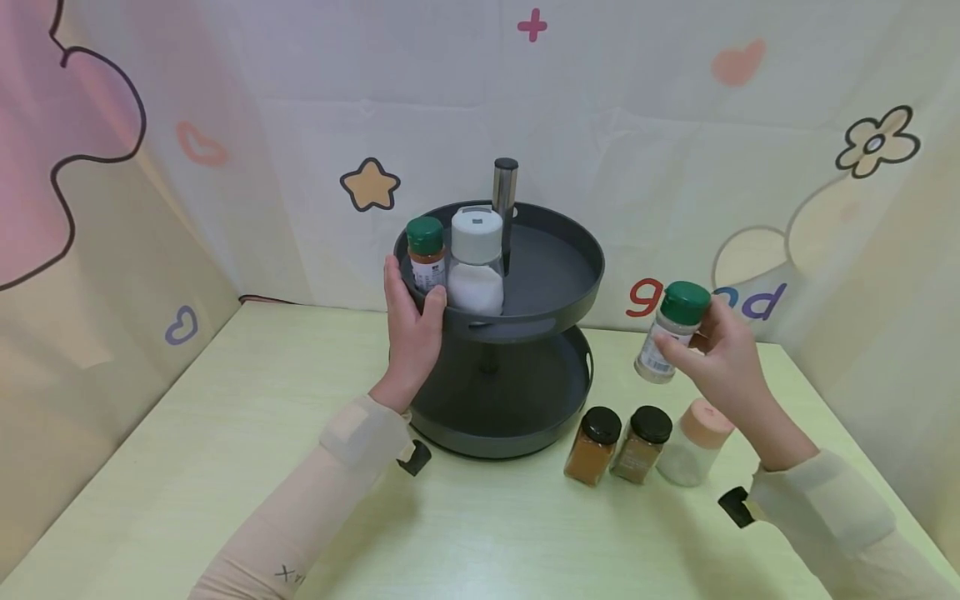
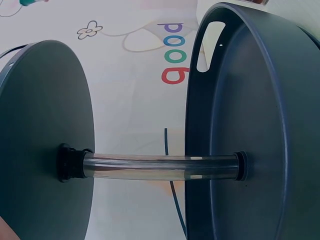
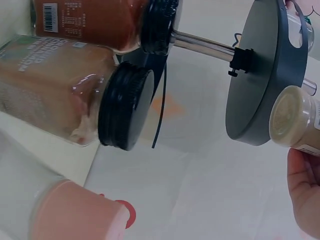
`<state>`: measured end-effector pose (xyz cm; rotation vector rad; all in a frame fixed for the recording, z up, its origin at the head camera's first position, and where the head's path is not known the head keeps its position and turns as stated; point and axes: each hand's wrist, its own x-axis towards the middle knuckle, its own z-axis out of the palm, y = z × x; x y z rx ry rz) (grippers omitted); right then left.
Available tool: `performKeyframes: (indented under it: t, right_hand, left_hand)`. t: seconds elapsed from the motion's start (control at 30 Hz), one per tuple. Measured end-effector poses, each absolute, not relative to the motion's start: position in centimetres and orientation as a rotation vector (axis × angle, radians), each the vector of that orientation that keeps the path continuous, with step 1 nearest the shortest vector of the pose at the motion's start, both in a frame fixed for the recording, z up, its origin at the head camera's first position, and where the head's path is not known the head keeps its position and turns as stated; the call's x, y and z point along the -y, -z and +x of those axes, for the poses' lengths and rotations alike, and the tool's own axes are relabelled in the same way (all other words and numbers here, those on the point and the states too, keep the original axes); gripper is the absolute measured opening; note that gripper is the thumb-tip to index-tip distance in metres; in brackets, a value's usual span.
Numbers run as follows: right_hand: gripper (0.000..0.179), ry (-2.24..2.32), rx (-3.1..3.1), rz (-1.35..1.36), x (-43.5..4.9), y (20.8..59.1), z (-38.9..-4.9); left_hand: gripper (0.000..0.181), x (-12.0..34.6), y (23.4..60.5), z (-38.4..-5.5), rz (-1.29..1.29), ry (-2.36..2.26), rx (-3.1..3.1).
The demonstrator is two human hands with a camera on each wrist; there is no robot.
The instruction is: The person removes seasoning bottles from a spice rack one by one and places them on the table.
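Observation:
My left hand point(image 1: 414, 325) lies against the left front rim of a dark two-tier round organizer point(image 1: 555, 321), its fingers extended and its thumb near a green-capped spice jar point(image 1: 428, 271). That jar and a white-capped jar of white contents point(image 1: 477, 287) stand on the upper tier. To the right of the organizer, my right hand point(image 1: 720, 350) grips another green-capped spice jar point(image 1: 663, 346) in the air, slightly tilted. In the right wrist view this jar's base point(image 3: 290, 117) faces the camera, beside the upper tier point(image 3: 265, 75).
Two black-capped spice jars, one orange-brown point(image 1: 588, 454) and one paler point(image 1: 637, 454), stand on the table point(image 1: 480, 533) beside a pink-capped jar point(image 1: 690, 454). A metal post point(image 1: 505, 187) rises through the upper tier. A patterned cloth point(image 1: 300, 125) hangs behind.

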<state>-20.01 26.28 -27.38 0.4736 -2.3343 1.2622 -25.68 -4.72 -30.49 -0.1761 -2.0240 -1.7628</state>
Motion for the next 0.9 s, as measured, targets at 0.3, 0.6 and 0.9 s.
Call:
performKeyframes:
  t: [0.3, 0.6, 0.9]
  right_hand:
    - [0.042, -1.164, 2.455, 0.415, -27.1, 28.5, -19.0]
    - [0.041, -1.128, 2.531, 0.395, -27.5, 29.7, -18.1]
    - [0.039, -1.145, 2.564, 0.418, -27.4, 30.6, -17.3]
  left_hand:
    - [0.075, 4.7, 30.5, -25.7, -0.17, 1.756, 2.035]
    - [0.074, 4.7, 30.6, -25.7, -0.165, 1.744, 2.036]
    - [0.074, 4.7, 30.5, -25.6, -0.167, 1.746, 2.036]
